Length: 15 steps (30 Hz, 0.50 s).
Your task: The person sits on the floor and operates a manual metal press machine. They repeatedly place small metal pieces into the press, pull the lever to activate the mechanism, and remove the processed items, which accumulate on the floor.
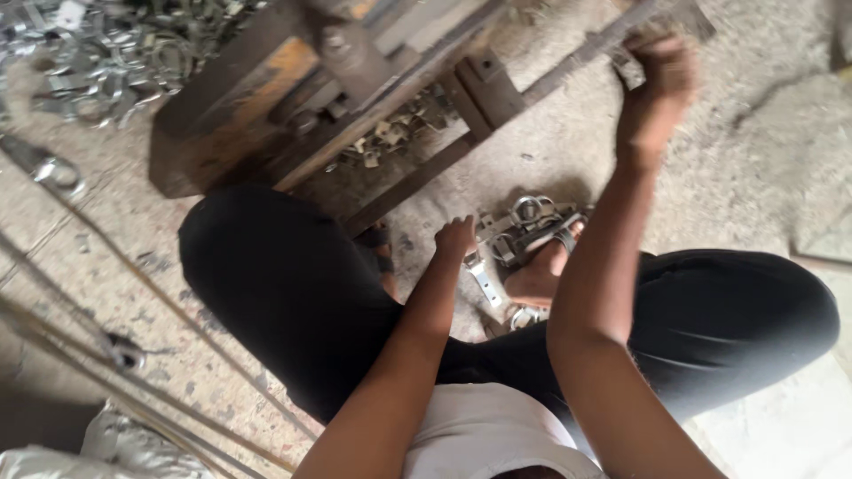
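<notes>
Head view: a person sits on a gritty concrete floor (pixel 568 151), knees apart, seen from above.
Floor: grey and dusty, with thin steel rods (pixel 133 284) lying slanted on the left side.
Press: a heavy rusty hand press (pixel 293 89) stands in front of the knees, with a dark vertical screw on top.
Legs: black trousers (pixel 293 293) cover both knees; a white shirt shows at the bottom edge.
Clamp heap: a big pile of shiny metal clamps (pixel 115 49) lies at the top left, behind the press.
Lever: a long metal bar (pixel 586 49) goes from the press to the upper right.
Right hand (pixel 657 84): raised, fingers closed around the end of the lever; it is blurred.
Small clamps (pixel 524 226): a few ring-shaped pieces lie on the floor between the knees, just beside a sandalled foot.
Left hand (pixel 454 238): fingers curled shut, low between the knees, touching a flat metal strip (pixel 484 279); I cannot tell if it really grips it.
</notes>
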Each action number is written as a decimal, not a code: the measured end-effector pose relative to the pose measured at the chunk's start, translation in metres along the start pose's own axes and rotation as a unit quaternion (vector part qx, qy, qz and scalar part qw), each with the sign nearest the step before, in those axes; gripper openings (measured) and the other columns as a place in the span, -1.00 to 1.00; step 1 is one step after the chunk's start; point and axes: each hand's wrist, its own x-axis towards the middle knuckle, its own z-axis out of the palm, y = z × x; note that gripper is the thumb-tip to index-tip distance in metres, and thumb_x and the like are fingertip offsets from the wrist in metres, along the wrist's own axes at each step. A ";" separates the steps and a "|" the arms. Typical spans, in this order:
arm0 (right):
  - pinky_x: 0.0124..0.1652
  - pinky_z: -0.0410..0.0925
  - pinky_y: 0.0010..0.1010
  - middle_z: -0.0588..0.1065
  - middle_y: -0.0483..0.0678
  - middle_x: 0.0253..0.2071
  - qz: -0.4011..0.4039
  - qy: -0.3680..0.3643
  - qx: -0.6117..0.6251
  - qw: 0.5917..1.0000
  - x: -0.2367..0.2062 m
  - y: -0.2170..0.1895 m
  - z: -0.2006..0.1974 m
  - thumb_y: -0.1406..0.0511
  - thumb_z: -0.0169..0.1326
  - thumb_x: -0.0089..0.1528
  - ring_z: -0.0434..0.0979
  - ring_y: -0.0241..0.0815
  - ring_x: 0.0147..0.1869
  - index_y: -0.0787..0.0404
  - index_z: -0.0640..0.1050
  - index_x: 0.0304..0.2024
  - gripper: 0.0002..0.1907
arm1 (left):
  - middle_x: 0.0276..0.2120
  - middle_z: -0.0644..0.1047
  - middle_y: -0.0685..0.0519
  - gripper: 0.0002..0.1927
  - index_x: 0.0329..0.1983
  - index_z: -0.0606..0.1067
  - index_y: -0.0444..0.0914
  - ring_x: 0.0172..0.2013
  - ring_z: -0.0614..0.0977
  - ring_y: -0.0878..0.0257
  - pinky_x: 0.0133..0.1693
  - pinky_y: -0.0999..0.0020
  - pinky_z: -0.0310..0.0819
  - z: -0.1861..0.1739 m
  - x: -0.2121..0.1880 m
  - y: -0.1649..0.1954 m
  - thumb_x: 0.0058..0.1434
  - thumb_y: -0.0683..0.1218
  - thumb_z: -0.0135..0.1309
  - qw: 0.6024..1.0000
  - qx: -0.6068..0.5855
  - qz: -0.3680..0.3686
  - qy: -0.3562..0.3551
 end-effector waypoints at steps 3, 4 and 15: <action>-0.29 0.39 -0.44 0.45 -0.14 -0.13 0.230 0.111 -0.130 0.958 -0.044 0.047 -0.022 0.31 0.00 0.31 0.46 -0.29 -0.15 0.05 0.56 0.09 -0.69 | 0.24 0.40 -0.06 -0.37 0.36 0.28 -0.04 0.24 0.44 -0.14 0.02 -0.33 0.51 0.025 -0.003 0.014 0.23 0.03 0.18 0.994 0.078 -0.009 -0.075; -0.43 0.43 -0.50 0.52 -0.16 -0.15 0.344 0.158 -0.243 0.893 -0.056 0.060 -0.029 0.36 0.11 0.18 0.46 -0.38 -0.26 0.01 0.49 0.12 -0.58 | 0.28 0.34 -0.11 -0.34 0.38 0.22 -0.02 0.21 0.43 -0.21 -0.04 -0.35 0.52 0.031 -0.004 0.018 0.24 0.02 0.16 0.995 0.084 -0.013 -0.058; -0.26 0.61 -0.50 0.62 0.07 -0.06 0.352 0.307 -0.294 0.834 -0.130 0.035 -0.083 0.37 0.14 0.23 0.66 -0.27 -0.18 0.23 0.55 0.15 -0.59 | -0.05 0.65 -0.23 -0.47 0.12 0.55 -0.25 -0.02 0.69 -0.10 -0.01 0.07 0.61 0.049 0.022 0.031 0.09 0.04 0.22 0.995 -0.069 0.035 -0.057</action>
